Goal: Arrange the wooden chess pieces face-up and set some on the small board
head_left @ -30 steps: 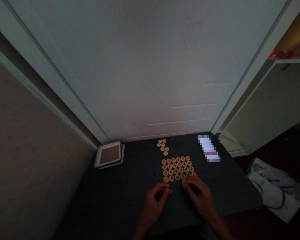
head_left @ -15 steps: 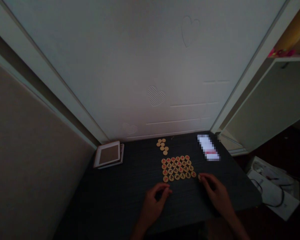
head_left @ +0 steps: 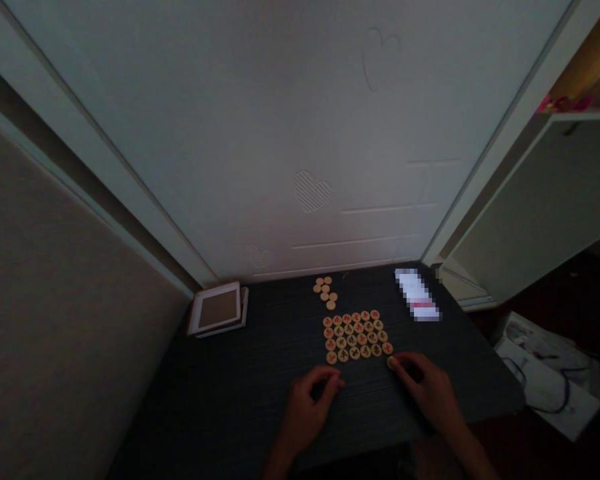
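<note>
Round wooden Chinese chess pieces with red or black characters lie face up in a neat block of rows (head_left: 351, 340) on the dark table (head_left: 220, 393). Just off the block's near right corner, my right hand (head_left: 427, 387) pinches one Chinese chess piece (head_left: 391, 362) by its edge, at the table surface. My left hand (head_left: 307, 400) rests in front of the block's near left corner, thumb and fingertips closed together. Whether anything is between them is hidden. Behind the block, several plain-faced pieces (head_left: 325, 289) form a loose cluster.
Framed, flat items (head_left: 220, 310) are stacked at the table's back left. A pixelated white object (head_left: 417, 295) lies at the back right. A white panel with embossed hearts (head_left: 313, 191) rises behind the table. A white box (head_left: 550, 373) stands beyond the right edge.
My right hand has moved slightly left and nearer with its piece, which now sits just below the bottom row's right end. My left hand looks unchanged.
</note>
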Tool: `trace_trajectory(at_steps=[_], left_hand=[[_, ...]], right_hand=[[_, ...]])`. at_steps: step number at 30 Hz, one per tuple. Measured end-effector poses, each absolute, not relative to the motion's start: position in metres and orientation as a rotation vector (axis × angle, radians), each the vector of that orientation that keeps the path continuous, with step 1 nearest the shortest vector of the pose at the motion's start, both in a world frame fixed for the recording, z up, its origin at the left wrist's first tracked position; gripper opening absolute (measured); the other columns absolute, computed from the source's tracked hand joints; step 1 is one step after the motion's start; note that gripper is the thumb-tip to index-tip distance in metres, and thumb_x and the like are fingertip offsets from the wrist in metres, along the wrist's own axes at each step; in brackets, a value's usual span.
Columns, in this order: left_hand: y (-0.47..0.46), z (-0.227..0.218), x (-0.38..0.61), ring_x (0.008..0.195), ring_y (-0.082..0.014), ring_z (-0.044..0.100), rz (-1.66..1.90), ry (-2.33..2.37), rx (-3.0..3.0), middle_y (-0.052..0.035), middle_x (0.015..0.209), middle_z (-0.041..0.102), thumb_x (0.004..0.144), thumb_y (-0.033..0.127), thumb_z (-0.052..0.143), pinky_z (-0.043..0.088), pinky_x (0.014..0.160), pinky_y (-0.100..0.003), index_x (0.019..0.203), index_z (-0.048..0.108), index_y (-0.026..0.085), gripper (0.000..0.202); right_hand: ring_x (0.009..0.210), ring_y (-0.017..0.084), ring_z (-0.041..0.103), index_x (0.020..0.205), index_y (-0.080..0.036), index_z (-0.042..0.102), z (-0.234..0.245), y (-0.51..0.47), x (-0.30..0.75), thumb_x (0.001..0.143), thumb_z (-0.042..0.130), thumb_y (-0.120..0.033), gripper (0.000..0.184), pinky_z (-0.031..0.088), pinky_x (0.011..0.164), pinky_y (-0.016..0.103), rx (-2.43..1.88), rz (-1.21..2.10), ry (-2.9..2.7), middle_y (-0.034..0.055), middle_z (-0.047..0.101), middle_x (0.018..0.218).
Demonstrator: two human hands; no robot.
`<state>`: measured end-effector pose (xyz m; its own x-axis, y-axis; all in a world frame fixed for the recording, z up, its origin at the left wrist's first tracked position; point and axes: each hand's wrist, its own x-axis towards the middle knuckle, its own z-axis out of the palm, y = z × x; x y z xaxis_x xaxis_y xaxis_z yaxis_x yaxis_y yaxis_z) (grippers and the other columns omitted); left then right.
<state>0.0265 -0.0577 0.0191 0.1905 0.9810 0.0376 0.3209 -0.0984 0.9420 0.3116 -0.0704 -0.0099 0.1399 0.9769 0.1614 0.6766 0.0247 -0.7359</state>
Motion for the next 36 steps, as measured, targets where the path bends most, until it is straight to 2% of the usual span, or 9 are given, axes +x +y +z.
trace_trajectory(at_steps=[3, 8, 16, 24, 28, 30, 32, 36], left_hand=[[-0.057, 0.020, 0.027, 0.084, -0.0214, 0.078, 0.946, 1.259, 1.581, -0.0027, 0.087, 0.083, 0.095, 0.036, 0.065, 0.059, 0.084, -0.030, 0.098, 0.075, 0.024, 0.017], [-0.058, 0.023, 0.027, 0.086, -0.0217, 0.077, 0.929, 1.270, 1.581, -0.0028, 0.088, 0.083, 0.095, 0.037, 0.064, 0.058, 0.088, -0.031, 0.098, 0.075, 0.024, 0.018], [-0.057, 0.025, 0.027, 0.088, -0.0236, 0.077, 0.888, 1.285, 1.583, -0.0045, 0.089, 0.083, 0.096, 0.042, 0.062, 0.058, 0.092, -0.035, 0.097, 0.075, 0.024, 0.022], [-0.060, 0.026, 0.029, 0.087, -0.0233, 0.076, 0.896, 1.286, 1.558, -0.0044, 0.088, 0.082, 0.096, 0.041, 0.063, 0.058, 0.089, -0.034, 0.094, 0.076, 0.024, 0.022], [-0.052, 0.033, 0.026, 0.082, -0.0209, 0.076, 0.855, 1.240, 1.548, -0.0038, 0.086, 0.081, 0.100, 0.041, 0.058, 0.059, 0.081, -0.031, 0.096, 0.075, 0.022, 0.026], [-0.037, 0.040, 0.021, 0.083, -0.0199, 0.076, 0.834, 1.216, 1.619, -0.0035, 0.090, 0.081, 0.101, 0.039, 0.055, 0.059, 0.081, -0.029, 0.097, 0.076, 0.023, 0.027], [-0.015, 0.046, 0.016, 0.094, -0.0200, 0.075, 0.843, 1.234, 1.778, -0.0031, 0.101, 0.080, 0.103, 0.036, 0.053, 0.058, 0.087, -0.030, 0.104, 0.075, 0.025, 0.025], [0.044, 0.046, 0.006, 0.112, -0.0215, 0.069, 0.833, 1.354, 2.230, -0.0055, 0.120, 0.075, 0.103, 0.025, 0.049, 0.054, 0.101, -0.037, 0.119, 0.068, 0.024, 0.025]], right_hand=[[0.083, 0.025, 0.075, 0.097, -0.027, 0.077, -0.011, -0.068, 0.312, 0.093, 0.063, -0.058, 0.035, 0.060, 0.075, 0.035, -1.707, 0.485, -1.620, 0.0061, 0.079, 0.095], [0.082, 0.025, 0.073, 0.095, -0.025, 0.077, -0.015, -0.066, 0.313, 0.093, 0.061, -0.058, 0.036, 0.060, 0.075, 0.036, -1.693, 0.432, -1.658, 0.0068, 0.078, 0.093], [0.082, 0.026, 0.073, 0.102, -0.024, 0.075, -0.017, -0.067, 0.312, 0.095, 0.059, -0.057, 0.037, 0.060, 0.074, 0.037, -1.689, 0.421, -1.638, 0.0083, 0.077, 0.094], [0.089, 0.026, 0.073, 0.108, -0.023, 0.073, -0.011, -0.072, 0.310, 0.099, 0.055, -0.049, 0.033, 0.058, 0.079, 0.037, -1.666, 0.406, -1.613, 0.0092, 0.077, 0.101], [0.090, 0.026, 0.072, 0.107, -0.023, 0.073, -0.013, -0.073, 0.311, 0.099, 0.054, -0.049, 0.033, 0.058, 0.081, 0.037, -1.670, 0.419, -1.578, 0.0090, 0.077, 0.102], [0.087, 0.025, 0.072, 0.107, -0.023, 0.073, -0.014, -0.073, 0.312, 0.099, 0.054, -0.050, 0.034, 0.058, 0.078, 0.036, -1.671, 0.428, -1.568, 0.0091, 0.077, 0.101], [0.084, 0.025, 0.072, 0.108, -0.022, 0.073, -0.014, -0.074, 0.312, 0.099, 0.053, -0.050, 0.035, 0.058, 0.075, 0.035, -1.670, 0.437, -1.562, 0.0093, 0.077, 0.100], [0.086, 0.026, 0.074, 0.107, -0.023, 0.074, -0.011, -0.075, 0.311, 0.099, 0.053, -0.051, 0.036, 0.059, 0.077, 0.036, -1.653, 0.429, -1.532, 0.0092, 0.078, 0.100]])
